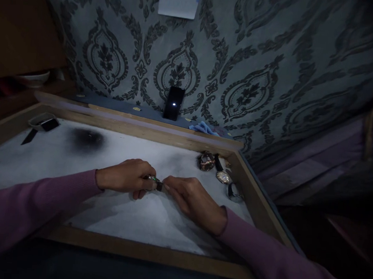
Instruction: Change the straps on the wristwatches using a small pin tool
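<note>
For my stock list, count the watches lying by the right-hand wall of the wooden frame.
3: a copper-trimmed watch leftmost, a pale-dialled watch in the middle, and a dark-strapped watch nearest the camera. It's dim there, so another may be hidden.

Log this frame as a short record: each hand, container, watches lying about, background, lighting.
Left hand: pinching a small shiny watch-like piece
Right hand: at the piece's dark end; exact grip unclear
Container: wooden-rimmed tray, white base
Watches, right end: three
Watch, far left corner: one, pale band
Background: dark phone, blue cloth, patterned backdrop
Lighting: dim
</note>
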The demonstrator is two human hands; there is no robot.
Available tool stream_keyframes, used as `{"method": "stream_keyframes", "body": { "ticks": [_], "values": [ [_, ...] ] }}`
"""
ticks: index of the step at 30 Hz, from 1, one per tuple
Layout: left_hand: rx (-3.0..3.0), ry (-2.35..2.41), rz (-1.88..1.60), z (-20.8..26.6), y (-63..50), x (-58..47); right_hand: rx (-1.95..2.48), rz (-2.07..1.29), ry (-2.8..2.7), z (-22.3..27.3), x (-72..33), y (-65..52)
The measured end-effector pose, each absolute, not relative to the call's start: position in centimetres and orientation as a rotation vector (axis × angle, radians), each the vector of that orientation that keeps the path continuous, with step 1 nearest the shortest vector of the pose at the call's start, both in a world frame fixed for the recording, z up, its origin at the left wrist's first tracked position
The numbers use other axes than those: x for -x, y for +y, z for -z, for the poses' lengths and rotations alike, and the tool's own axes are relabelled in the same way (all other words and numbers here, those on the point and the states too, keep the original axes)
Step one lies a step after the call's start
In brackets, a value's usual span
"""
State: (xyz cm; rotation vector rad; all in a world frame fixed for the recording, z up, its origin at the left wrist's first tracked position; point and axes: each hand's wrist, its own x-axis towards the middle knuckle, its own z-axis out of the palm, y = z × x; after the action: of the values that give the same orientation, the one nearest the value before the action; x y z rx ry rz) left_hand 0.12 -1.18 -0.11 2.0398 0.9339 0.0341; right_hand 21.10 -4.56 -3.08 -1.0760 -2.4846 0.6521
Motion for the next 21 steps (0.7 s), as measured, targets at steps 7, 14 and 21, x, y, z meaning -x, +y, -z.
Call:
{"method": "stream_keyframes", "body": {
  "ticks": [7, 14, 21],
  "values": [
    [-2.087, 0.959, -0.027, 0.1, -1.3, -0.2, 1.097, -0.657, -2.502, 2.8, -20.8, -4.5],
    [-2.141, 0.995, -0.031, 0.2, -1.5, -0.5, 1.233, -0.571, -2.578, 2.0, -20.3, -4.9],
    [-2.146, 0.999, -0.004, 0.1, -1.6, -0.6, 1.27, -0.524, -2.589, 1.8, -20.2, -5.2]
  ]
}}
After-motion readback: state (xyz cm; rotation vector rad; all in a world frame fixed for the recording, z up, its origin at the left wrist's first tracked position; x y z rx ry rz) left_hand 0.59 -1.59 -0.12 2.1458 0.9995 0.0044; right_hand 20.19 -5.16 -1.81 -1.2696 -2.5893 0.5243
